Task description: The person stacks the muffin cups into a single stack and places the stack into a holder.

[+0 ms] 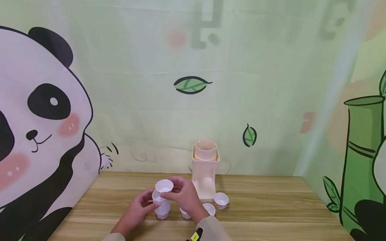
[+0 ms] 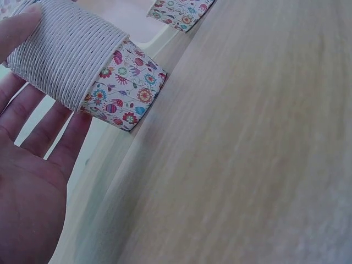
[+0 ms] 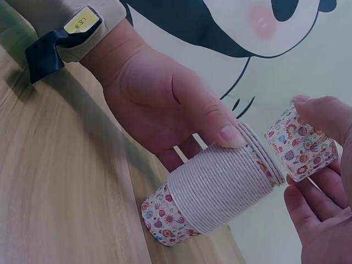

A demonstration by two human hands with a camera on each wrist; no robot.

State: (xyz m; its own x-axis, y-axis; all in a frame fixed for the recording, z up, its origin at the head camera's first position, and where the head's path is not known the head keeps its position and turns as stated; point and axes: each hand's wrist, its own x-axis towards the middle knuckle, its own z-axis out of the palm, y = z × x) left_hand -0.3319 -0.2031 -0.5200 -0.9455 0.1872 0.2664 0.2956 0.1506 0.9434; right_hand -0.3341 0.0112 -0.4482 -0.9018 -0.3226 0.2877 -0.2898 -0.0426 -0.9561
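Note:
A tall stack of nested paper baking cups [image 1: 163,210], white ribbed rims with a floral bottom cup, stands on the table. My left hand [image 1: 136,208] grips it near the top, thumb on the near side and fingers behind, as the right wrist view shows. Just above the stack's mouth, my right hand [image 1: 187,197] pinches a single floral paper baking cup [image 3: 301,144] between thumb and fingers. That cup is tilted and a small gap separates it from the stack in the right wrist view. In the left wrist view the stack [image 2: 71,55] meets the wooden surface.
Loose baking cups lie right of the stack: one [image 1: 221,201] upright, another [image 1: 209,209] and a third [image 1: 185,213] partly behind my right arm. A peach-coloured stand with a round tube [image 1: 206,150] is at the table's [image 1: 265,207] back, near a panda-printed backdrop [image 1: 135,100].

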